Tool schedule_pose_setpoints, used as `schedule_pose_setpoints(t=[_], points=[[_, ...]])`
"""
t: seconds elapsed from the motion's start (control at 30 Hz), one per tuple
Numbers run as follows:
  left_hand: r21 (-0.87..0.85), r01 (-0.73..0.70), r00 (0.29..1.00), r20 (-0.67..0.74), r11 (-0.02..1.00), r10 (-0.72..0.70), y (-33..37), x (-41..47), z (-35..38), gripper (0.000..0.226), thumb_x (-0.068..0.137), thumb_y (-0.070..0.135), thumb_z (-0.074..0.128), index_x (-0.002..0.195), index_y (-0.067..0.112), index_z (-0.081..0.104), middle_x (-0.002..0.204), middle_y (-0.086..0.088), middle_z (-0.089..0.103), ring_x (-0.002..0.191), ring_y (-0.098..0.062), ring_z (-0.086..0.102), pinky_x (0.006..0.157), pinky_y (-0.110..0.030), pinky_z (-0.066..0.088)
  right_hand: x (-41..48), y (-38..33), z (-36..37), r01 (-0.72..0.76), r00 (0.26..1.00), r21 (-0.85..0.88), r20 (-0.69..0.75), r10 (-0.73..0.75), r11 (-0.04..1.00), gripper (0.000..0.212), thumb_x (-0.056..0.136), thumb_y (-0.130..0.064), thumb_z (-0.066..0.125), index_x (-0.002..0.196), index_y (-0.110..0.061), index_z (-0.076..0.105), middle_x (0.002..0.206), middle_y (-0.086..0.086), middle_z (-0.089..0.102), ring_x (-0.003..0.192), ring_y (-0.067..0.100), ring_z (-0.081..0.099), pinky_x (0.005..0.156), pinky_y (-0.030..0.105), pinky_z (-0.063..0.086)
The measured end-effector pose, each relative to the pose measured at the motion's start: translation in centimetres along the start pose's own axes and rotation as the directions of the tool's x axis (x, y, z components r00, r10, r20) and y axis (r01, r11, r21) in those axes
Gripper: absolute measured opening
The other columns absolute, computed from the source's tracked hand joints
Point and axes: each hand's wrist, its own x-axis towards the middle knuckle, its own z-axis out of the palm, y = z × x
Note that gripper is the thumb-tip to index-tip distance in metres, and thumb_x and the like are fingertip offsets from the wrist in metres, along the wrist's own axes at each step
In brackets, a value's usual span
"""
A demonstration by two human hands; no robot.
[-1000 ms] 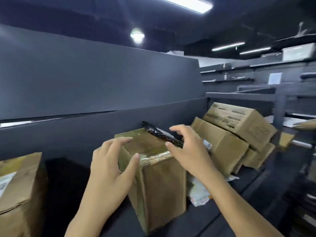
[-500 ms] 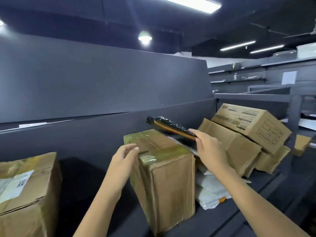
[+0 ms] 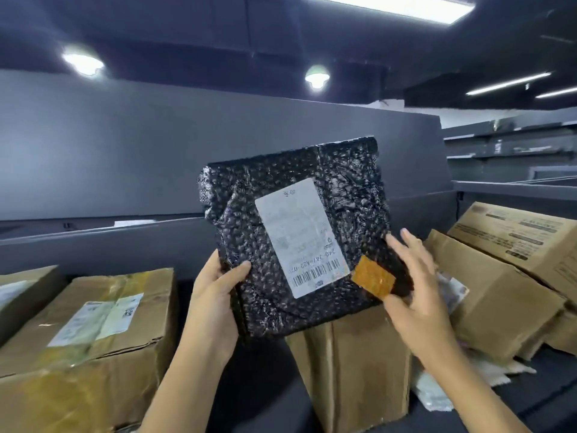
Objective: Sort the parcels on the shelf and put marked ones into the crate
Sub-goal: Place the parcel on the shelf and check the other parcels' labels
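Note:
A flat parcel in black bubble wrap (image 3: pixel 343 195) is held upright in front of me, above the shelf. It carries a white shipping label (image 3: pixel 299 235) and an orange square sticker (image 3: pixel 373 280) at its lower right corner. My left hand (image 3: pixel 215 295) grips its lower left edge, thumb on the front. My right hand (image 3: pixel 415 292) holds the lower right corner by the sticker, fingers spread and mostly straight. Under the parcel stands a taped cardboard box (image 3: pixel 356 367). No crate is in view.
A labelled cardboard box (image 3: pixel 93 335) sits on the dark shelf (image 3: pixel 259 379) at the left, another box edge beyond it. Stacked cardboard boxes (image 3: pixel 505 276) lean at the right, with white poly mailers (image 3: pixel 437 389) below them. A grey back panel (image 3: pixel 156 157) rises behind.
My right hand lifted the black parcel off the taped box and turned its label side toward me. My left hand left the box and took the parcel's lower left edge.

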Motion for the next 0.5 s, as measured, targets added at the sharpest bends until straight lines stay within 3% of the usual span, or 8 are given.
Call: schedule_pose_setpoints(t=[0.07,0.1,0.17,0.23,0.33,0.4,0.47,0.5], points=[[0.02,-0.012,1.0,-0.017,1.0,0.012,0.6,0.0,-0.6,0.028,0.091,0.0,0.047,0.096,0.019,0.068,0.098,-0.005,0.074,0.088,-0.024,0.069,0.079,-0.042,0.053,0.8,-1.0,-0.3,-0.171,0.981,0.521,0.013,0.192,0.837,0.06,0.075,-0.009,0.055,0.124,-0.042,0.05,0.14,-0.013,0.049,0.136,0.008,0.04,0.111,0.034,0.036],[0.03,-0.01,1.0,-0.015,0.999,0.011,0.8,0.0,-0.8,0.028,0.09,0.0,0.048,0.096,0.019,0.067,0.097,-0.005,0.074,0.087,-0.024,0.068,0.079,-0.042,0.053,1.3,-1.4,-0.6,-0.218,0.972,0.626,0.072,0.223,0.748,0.05,0.075,-0.021,0.066,0.121,-0.039,0.055,0.132,-0.009,0.059,0.128,0.011,0.05,0.104,0.032,0.044],[0.037,-0.008,1.0,-0.017,0.999,0.008,1.3,-0.2,-1.1,0.027,0.091,0.0,0.048,0.096,0.018,0.067,0.093,-0.004,0.074,0.082,-0.022,0.069,0.074,-0.039,0.054,1.9,-2.2,-0.5,-0.271,0.962,0.627,0.193,0.191,0.731,0.046,0.071,-0.037,0.076,0.115,-0.033,0.061,0.12,-0.006,0.067,0.117,0.011,0.06,0.093,0.025,0.051],[0.04,-0.005,1.0,-0.028,0.999,0.006,1.6,-0.3,-1.5,0.027,0.091,0.0,0.046,0.095,0.017,0.066,0.091,-0.004,0.074,0.078,-0.02,0.07,0.069,-0.036,0.055,2.1,-2.7,0.0,-0.288,0.956,0.588,0.229,0.186,0.756,0.038,0.07,-0.03,0.069,0.108,-0.03,0.065,0.113,-0.007,0.071,0.11,0.012,0.064,0.088,0.023,0.053],[0.025,0.011,1.0,-0.015,1.0,-0.011,1.6,-0.4,-1.9,0.028,0.091,-0.001,0.045,0.096,0.016,0.066,0.095,-0.006,0.073,0.081,-0.023,0.069,0.078,-0.04,0.054,2.5,-2.8,0.1,-0.305,0.95,0.579,0.241,0.199,0.756,0.045,0.06,-0.036,0.078,0.104,-0.031,0.069,0.108,-0.003,0.072,0.101,0.013,0.068,0.079,0.024,0.056],[0.032,0.023,1.0,0.002,0.999,-0.023,1.7,-0.5,-2.2,0.023,0.09,0.0,0.047,0.095,0.015,0.064,0.098,-0.006,0.072,0.081,-0.019,0.069,0.079,-0.04,0.053,3.2,-2.7,-0.2,-0.285,0.957,0.559,0.218,0.193,0.778,0.041,0.061,-0.022,0.08,0.1,-0.026,0.069,0.1,-0.001,0.074,0.093,0.013,0.069,0.073,0.022,0.056],[0.051,-0.019,0.996,-0.081,0.999,0.023,2.1,-0.3,-2.6,0.015,0.085,0.007,0.06,0.099,0.015,0.059,0.107,-0.009,0.066,0.082,-0.014,0.066,0.079,-0.035,0.049,4.6,-2.9,-1.1,-0.268,0.961,0.519,0.199,0.191,0.812,0.033,0.059,-0.014,0.077,0.089,-0.025,0.071,0.088,-0.004,0.074,0.081,0.01,0.069,0.067,0.021,0.056],[0.096,-0.067,0.986,-0.145,0.993,0.081,2.6,-0.1,-3.0,0.025,0.083,0.012,0.065,0.106,0.016,0.055,0.115,-0.009,0.064,0.089,-0.014,0.065,0.083,-0.034,0.048,5.6,-3.1,-1.8,-0.263,0.961,0.504,0.216,0.175,0.823,0.027,0.057,-0.018,0.076,0.082,-0.026,0.072,0.082,-0.007,0.074,0.074,0.007,0.069,0.064,0.021,0.056]])
